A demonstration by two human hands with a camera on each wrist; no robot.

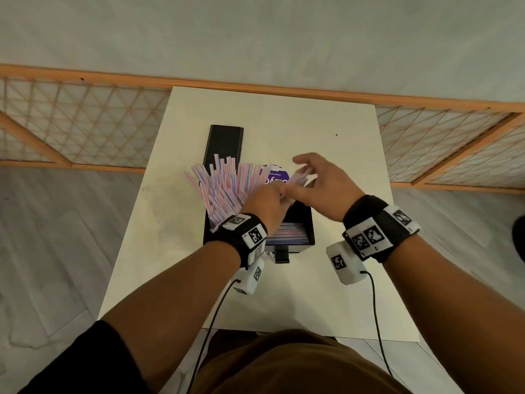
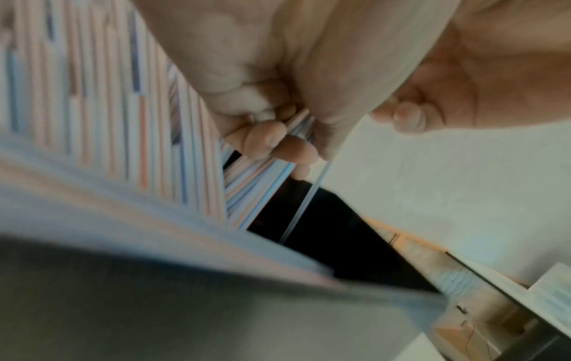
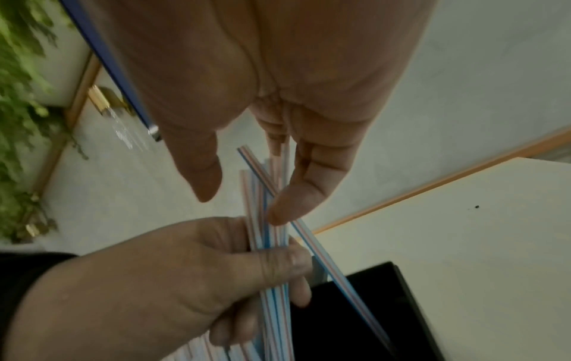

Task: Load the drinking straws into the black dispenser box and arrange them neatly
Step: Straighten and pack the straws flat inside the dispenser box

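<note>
Head view: one black box [image 1: 298, 220] is sitting mid-table [image 1: 326, 308], bare tabletop lying open on every side. The left hand [image 1: 267, 203] is gripping a fanned bundle of straws [image 1: 224, 186], too many to count, over the box.

Left wrist view: curled fingers [image 2: 265, 139] are pinching straws.

Right wrist view: the right hand [image 3: 278, 97], fingers loosely extended, is touching one straw [image 3: 312, 244] that crosses the bundle.

Soft, dim, warm indoor light, no hard shadows or glare. The head view bows straight lines at its edges. Both wrist views are murky; straws [image 2: 92, 122] nearest the left wrist smear into blur.
</note>
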